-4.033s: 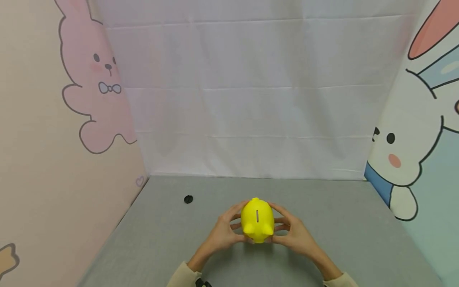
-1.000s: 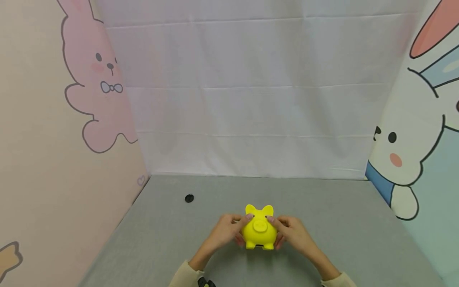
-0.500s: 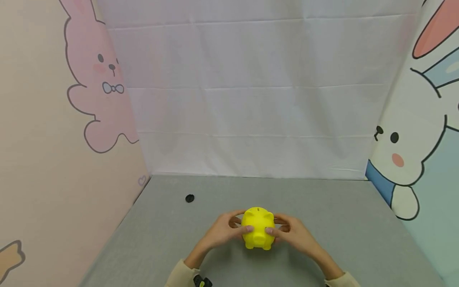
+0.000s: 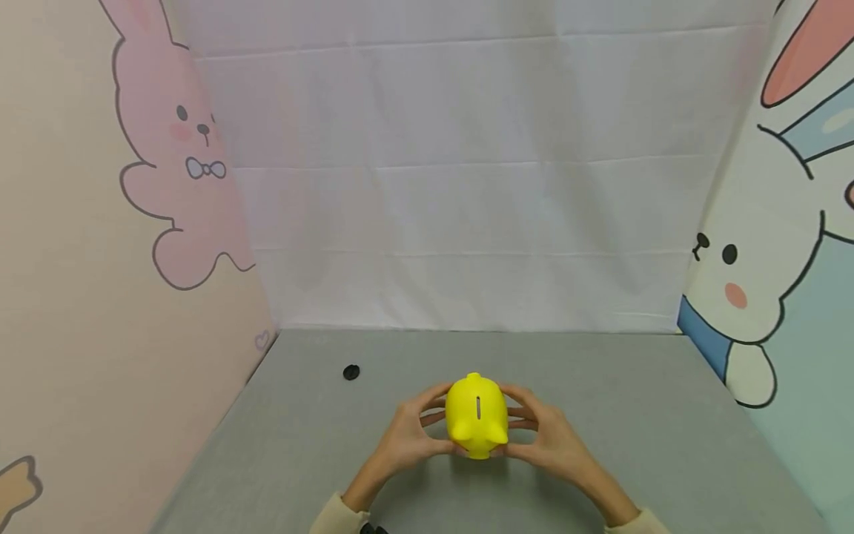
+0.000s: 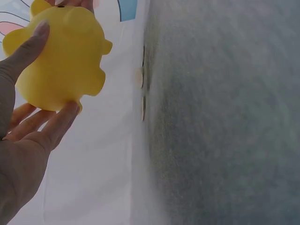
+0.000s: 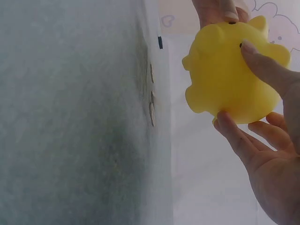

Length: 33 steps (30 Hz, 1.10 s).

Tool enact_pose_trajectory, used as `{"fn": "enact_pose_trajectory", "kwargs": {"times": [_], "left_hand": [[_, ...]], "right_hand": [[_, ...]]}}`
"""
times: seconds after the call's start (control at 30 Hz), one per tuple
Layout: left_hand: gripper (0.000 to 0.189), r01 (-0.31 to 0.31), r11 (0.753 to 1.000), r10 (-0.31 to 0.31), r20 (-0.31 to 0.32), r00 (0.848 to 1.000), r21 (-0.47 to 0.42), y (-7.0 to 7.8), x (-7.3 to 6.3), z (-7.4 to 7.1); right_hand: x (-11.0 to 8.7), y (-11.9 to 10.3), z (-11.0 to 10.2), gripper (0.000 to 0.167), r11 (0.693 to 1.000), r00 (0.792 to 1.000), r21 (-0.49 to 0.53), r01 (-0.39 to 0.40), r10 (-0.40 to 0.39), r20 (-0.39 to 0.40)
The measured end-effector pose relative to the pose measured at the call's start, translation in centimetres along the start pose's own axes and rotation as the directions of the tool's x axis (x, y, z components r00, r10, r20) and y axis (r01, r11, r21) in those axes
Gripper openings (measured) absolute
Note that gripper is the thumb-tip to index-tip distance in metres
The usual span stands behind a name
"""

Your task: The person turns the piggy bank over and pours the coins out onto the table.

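Note:
A yellow piggy bank (image 4: 477,415) is held between both hands, with its back and coin slot facing the head camera and its snout pointing down toward the person. My left hand (image 4: 410,434) grips its left side, thumb near the face and fingers spread behind. On the other side my right hand (image 4: 550,437) holds it in a mirrored grip. In the left wrist view the piggy bank (image 5: 65,61) is off the table, its feet showing to the right. The right wrist view has the right thumb pressed beside an eye of the piggy bank (image 6: 229,75).
A small black disc (image 4: 351,372) lies on the grey table (image 4: 300,445), farther back and left of the hands. Behind hangs a white cloth (image 4: 460,185). Walls with cartoon rabbits stand at left and right.
A second ago the piggy bank's face was turned up to the head camera. It has since tipped forward, bringing its slotted back into view. Both hands keep their hold.

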<state>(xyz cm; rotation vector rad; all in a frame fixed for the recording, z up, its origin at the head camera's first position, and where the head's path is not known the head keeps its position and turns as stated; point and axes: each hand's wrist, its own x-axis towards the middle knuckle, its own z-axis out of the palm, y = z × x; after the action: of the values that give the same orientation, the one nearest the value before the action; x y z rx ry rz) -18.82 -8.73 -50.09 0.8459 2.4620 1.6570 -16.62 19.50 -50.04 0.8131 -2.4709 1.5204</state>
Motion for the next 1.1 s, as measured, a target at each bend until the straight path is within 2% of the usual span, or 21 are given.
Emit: {"fn": "enact_pose_trajectory", "kwargs": {"times": [0.3, 0.43, 0.6, 0.67, 0.77, 0.87, 1.0, 1.1], "left_hand": [[0.093, 0.040, 0.999, -0.040, 0.021, 0.999, 0.004, 0.2, 0.0, -0.4], [0.081, 0.084, 0.996, -0.083, 0.038, 0.996, -0.009, 0.1, 0.0, -0.4], [0.061, 0.191, 0.981, -0.192, 0.038, 0.981, 0.029, -0.1, 0.1, -0.1], [0.060, 0.227, 0.973, -0.228, 0.037, 0.973, 0.032, 0.0, 0.2, 0.1], [0.060, 0.261, 0.965, -0.260, 0.042, 0.965, -0.011, 0.1, 0.4, 0.3], [0.057, 0.276, 0.959, -0.273, 0.052, 0.961, -0.058, 0.2, 0.5, 0.5], [0.053, 0.299, 0.950, -0.295, 0.060, 0.954, -0.085, 0.4, 0.5, 0.6], [0.053, 0.331, 0.939, -0.326, 0.066, 0.943, -0.097, 0.7, 0.5, 0.8]], "right_hand": [[0.1, 0.1, 0.1, 0.087, 0.999, 0.999, 0.009, -0.035, 0.035, 0.005], [0.0, 0.2, 0.1, 0.074, 0.999, 0.999, -0.003, -0.048, 0.048, 0.010], [0.2, -0.3, 0.1, 0.055, 0.984, 0.984, 0.000, -0.177, 0.177, 0.035], [0.3, -0.5, 0.1, 0.053, 0.971, 0.970, 0.016, -0.240, 0.239, 0.053], [0.6, -0.7, 0.2, 0.052, 0.952, 0.951, 0.045, -0.304, 0.300, 0.079], [0.7, -0.8, 0.3, 0.051, 0.943, 0.943, 0.063, -0.328, 0.321, 0.091], [0.7, -0.8, 0.2, 0.046, 0.947, 0.946, 0.055, -0.315, 0.309, 0.102], [0.7, -0.9, 0.1, 0.043, 0.949, 0.945, 0.043, -0.313, 0.307, 0.118]]}}
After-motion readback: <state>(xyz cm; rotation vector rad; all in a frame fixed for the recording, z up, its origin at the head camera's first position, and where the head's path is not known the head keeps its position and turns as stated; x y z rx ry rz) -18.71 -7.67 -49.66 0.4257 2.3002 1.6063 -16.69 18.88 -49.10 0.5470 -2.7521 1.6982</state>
